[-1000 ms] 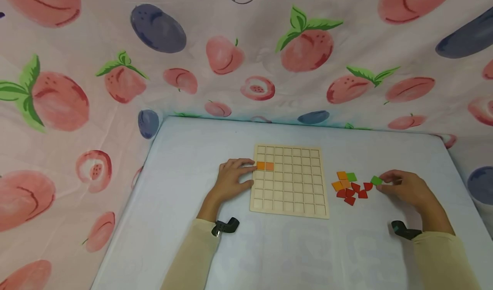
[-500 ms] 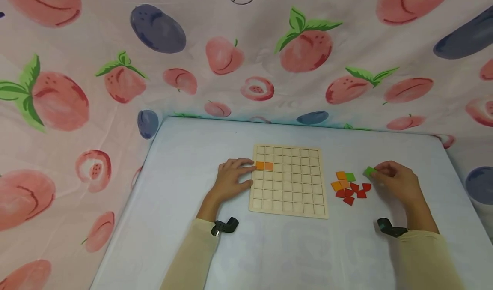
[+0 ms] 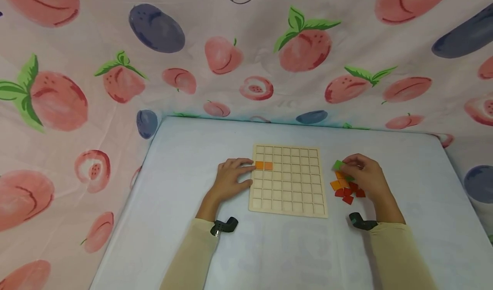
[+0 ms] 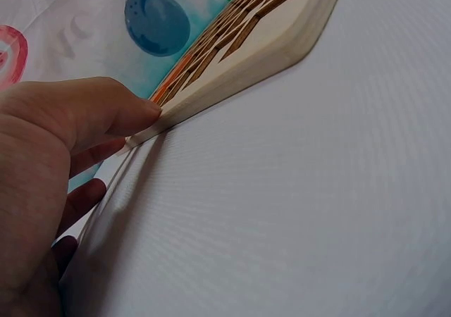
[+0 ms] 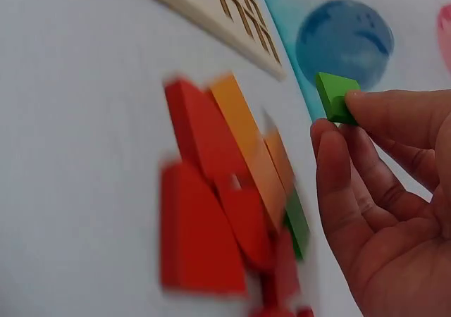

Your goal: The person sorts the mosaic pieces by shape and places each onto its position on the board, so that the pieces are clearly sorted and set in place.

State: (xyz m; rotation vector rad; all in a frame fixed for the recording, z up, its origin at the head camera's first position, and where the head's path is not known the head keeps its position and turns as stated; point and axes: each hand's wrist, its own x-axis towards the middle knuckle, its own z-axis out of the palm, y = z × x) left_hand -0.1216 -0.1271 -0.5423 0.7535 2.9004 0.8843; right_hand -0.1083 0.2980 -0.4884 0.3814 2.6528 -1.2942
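My right hand [image 3: 363,176] pinches a green square tile [image 3: 338,165] between thumb and fingers, above the far side of the loose pieces. In the right wrist view the green tile [image 5: 334,97] is up off the table at the fingertips. A pale wooden grid board [image 3: 290,183] lies flat at the middle, with an orange tile [image 3: 259,165] and a lighter orange tile [image 3: 268,166] side by side in cells of its left part. At the board's left edge rests my left hand [image 3: 231,176], fingers spread; in the left wrist view its thumb [image 4: 137,113] touches the board's side.
Right of the board lie several loose pieces: orange tiles [image 3: 336,185], red pieces with a curved side [image 3: 348,200] and another green tile [image 3: 349,178], partly hidden by my right hand. A fruit-print cloth [image 3: 231,101] rises behind the white table [image 3: 292,255].
My right hand has carried the green tile left, from right of the loose pieces to their far side. My left hand and the board have stayed in place.
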